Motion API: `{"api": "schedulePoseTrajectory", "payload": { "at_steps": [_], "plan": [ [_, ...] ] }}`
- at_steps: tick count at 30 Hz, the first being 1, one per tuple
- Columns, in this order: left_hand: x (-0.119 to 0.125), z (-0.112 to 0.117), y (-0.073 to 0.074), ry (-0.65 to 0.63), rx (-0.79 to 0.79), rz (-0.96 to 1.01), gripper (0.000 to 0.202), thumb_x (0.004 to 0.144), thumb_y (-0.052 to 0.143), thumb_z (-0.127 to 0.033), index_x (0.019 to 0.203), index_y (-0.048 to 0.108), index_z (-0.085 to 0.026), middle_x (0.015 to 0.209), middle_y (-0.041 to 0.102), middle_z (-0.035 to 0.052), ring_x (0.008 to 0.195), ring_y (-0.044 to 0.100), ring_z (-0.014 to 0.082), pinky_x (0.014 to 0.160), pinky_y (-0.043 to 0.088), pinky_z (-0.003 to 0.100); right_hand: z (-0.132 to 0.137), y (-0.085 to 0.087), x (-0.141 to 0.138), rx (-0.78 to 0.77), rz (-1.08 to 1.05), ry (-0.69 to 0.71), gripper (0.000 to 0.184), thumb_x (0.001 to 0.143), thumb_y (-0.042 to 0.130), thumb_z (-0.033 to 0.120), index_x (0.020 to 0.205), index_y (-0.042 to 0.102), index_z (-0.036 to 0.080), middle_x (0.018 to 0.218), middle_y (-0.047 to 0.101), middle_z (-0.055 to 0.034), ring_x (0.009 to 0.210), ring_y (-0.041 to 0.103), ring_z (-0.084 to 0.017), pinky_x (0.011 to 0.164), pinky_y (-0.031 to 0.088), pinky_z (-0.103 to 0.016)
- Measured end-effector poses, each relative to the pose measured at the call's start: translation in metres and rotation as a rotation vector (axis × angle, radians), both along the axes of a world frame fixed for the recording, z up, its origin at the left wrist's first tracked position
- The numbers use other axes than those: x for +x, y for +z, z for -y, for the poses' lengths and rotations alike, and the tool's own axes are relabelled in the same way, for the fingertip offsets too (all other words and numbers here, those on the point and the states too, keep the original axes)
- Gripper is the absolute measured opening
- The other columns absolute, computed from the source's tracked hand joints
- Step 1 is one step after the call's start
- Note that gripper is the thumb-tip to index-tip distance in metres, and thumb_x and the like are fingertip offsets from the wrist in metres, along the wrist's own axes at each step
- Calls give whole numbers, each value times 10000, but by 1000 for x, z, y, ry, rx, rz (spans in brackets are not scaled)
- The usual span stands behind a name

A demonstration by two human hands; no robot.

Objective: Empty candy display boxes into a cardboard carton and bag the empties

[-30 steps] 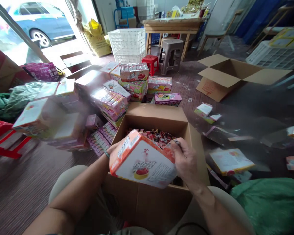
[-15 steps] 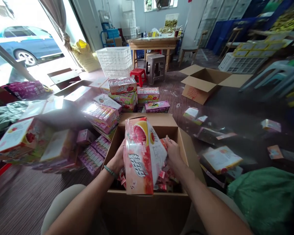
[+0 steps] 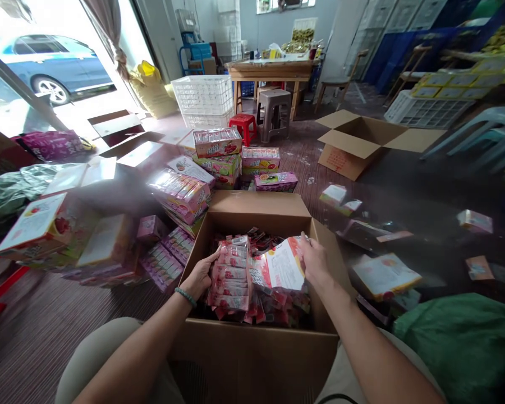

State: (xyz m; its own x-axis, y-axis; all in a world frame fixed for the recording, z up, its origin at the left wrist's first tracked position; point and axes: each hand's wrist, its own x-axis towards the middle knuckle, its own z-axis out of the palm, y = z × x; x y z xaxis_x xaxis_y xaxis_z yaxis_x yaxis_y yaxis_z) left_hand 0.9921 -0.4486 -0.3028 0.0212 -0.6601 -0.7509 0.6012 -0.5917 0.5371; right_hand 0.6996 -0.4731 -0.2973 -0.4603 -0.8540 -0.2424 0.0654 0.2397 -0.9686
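Note:
My left hand [image 3: 200, 275] is closed on the left edge of a stack of clear-fronted pink sachet packs [image 3: 231, 278], with its thumb on top. In my right hand [image 3: 315, 259] is the right edge of a printed cardboard display box [image 3: 285, 265], white with red and yellow fruit print, tilted over the packs. The packs and the display box meet at the middle. Both are inside the mouth of a brown carton [image 3: 258, 203] between my knees. Loose pink sachets [image 3: 273, 311] fill the carton below. The fingers under the packs are hidden.
Purple and green boxes of packs [image 3: 180, 193] are piled at the left and ahead. An open brown carton [image 3: 345, 160] stands at the front right. Flattened box pieces [image 3: 387, 275] and a green sack [image 3: 458, 348] lie at the right. A red stool [image 3: 243, 126] stands farther off.
The display box has tipped from upright at the centre to lying low at the right. The sachet packs now show at the left, by my left hand. The view has shifted slightly.

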Motion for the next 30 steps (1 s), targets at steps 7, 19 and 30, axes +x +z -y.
{"api": "schedulePoseTrajectory", "payload": {
  "at_steps": [7,19,30],
  "plan": [
    [5,13,41,115,-146,-257,617,958,472,-683,1148,703,-143,930,787,148,935,761,313,927,587,505,6,18,-21,37,240,-50,615,743,559,827,900,571,233,841,706,-77,813,706,-254,619,558,-341],
    [-17,2,61,-14,-205,-214,793,855,386,-873,1026,703,-167,728,713,84,753,701,278,814,583,416,-57,46,57,-183,323,498,734,701,865,361,1315,476,254,1320,660,-91,1193,641,-280,1058,508,-467],
    [18,19,16,-287,36,76,822,905,232,-844,1237,573,-173,731,668,66,509,593,205,513,497,288,-45,67,27,-291,89,591,738,673,840,325,1325,500,258,1320,631,-71,1223,587,-283,1041,498,-410]
  ]
}}
